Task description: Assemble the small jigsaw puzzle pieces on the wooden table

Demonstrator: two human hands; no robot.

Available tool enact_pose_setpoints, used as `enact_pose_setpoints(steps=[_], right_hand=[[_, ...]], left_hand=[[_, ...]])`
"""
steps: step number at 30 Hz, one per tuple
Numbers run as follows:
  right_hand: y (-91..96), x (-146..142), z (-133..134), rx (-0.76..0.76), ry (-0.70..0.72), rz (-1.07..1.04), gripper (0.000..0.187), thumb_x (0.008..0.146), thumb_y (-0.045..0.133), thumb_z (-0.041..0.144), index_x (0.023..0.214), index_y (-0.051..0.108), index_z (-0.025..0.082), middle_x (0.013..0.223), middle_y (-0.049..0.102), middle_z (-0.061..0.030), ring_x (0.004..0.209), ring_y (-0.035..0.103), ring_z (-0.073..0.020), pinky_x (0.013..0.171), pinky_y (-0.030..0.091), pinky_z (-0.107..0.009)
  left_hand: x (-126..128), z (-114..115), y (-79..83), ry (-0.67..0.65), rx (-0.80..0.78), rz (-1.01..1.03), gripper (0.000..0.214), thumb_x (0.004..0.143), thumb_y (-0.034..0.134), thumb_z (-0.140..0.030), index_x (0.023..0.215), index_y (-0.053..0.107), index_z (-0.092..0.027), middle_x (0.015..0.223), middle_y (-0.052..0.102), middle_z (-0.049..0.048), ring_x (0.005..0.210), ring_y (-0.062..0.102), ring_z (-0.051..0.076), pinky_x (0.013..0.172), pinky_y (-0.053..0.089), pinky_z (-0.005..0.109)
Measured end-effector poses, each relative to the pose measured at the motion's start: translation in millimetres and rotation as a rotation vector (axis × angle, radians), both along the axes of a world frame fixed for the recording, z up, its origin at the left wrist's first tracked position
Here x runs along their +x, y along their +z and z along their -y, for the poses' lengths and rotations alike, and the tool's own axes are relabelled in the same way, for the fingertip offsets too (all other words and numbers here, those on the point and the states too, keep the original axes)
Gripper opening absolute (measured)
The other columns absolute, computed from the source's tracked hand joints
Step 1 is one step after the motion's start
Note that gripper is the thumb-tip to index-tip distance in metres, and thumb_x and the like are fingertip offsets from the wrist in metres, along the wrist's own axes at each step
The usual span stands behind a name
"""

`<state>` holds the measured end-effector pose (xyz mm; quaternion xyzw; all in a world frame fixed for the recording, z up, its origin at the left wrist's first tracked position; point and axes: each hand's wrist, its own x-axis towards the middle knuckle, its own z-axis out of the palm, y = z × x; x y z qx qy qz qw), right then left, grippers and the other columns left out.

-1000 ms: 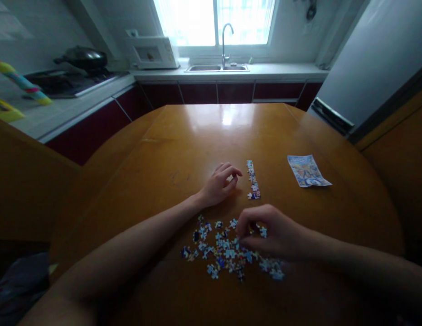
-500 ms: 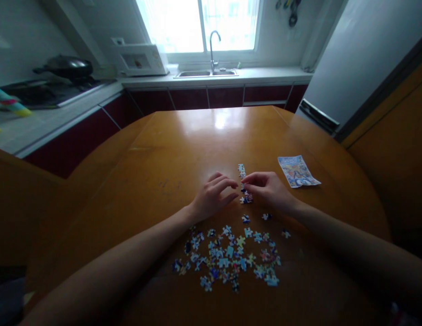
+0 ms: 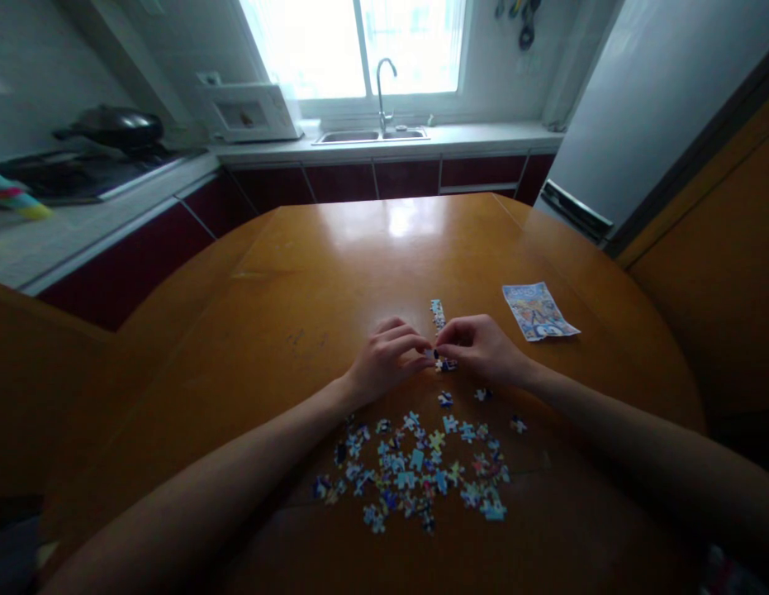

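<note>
One left hand [image 3: 387, 359], one right hand [image 3: 483, 351], one joined puzzle strip [image 3: 438, 314], one picture leaflet [image 3: 538, 311], several dozen loose pieces [image 3: 415, 471]

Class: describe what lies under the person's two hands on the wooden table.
Under the left hand and right hand lies the joined puzzle strip; only its ends show. The hands cover its middle and any piece held.

Both hands, left hand [image 3: 387, 359] and right hand [image 3: 483, 351], at the joined puzzle strip [image 3: 439, 330]; loose pieces [image 3: 415, 467] nearer.
</note>
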<state>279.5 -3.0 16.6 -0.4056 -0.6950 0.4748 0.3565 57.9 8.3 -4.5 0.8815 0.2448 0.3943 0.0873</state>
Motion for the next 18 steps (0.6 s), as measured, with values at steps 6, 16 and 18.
enact_pose_setpoints(steps=[6, 16, 18], right_hand=[[-3.4, 6.9, -7.4, 0.082, 0.043, 0.152, 0.005, 0.082, 0.068, 0.017, 0.083, 0.073, 0.015, 0.073, 0.070, -0.0032, 0.066, 0.060, -0.0129, 0.062, 0.046, -0.027], [-12.4, 9.2, -10.3, 0.134, 0.108, 0.269, 0.014, 0.082, 0.061, 0.008, 0.083, 0.074, 0.015, 0.074, 0.070, -0.0025, 0.067, 0.059, -0.0121, 0.064, 0.045, -0.026], [-13.0, 8.9, -9.6, 0.156, 0.100, 0.278, 0.015, 0.083, 0.060, 0.008, 0.083, 0.073, 0.015, 0.074, 0.070, -0.0024, 0.067, 0.058, -0.0118, 0.064, 0.045, -0.025]], left_hand=[[-0.2, 2.5, 1.7, 0.017, -0.047, -0.087, 0.011, 0.094, 0.067, -0.029, 0.103, 0.071, -0.023, 0.092, 0.072, 0.0022, 0.088, 0.057, 0.017, 0.081, 0.049, 0.031], [-4.0, 2.2, -3.8, -0.024, -0.028, -0.217, 0.016, 0.095, 0.062, -0.022, 0.099, 0.077, -0.028, 0.092, 0.066, 0.0032, 0.086, 0.054, 0.017, 0.078, 0.047, 0.031], [-4.3, 2.0, -4.1, -0.030, -0.027, -0.225, 0.016, 0.095, 0.062, -0.023, 0.100, 0.077, -0.028, 0.091, 0.065, 0.0034, 0.085, 0.053, 0.017, 0.077, 0.047, 0.030]])
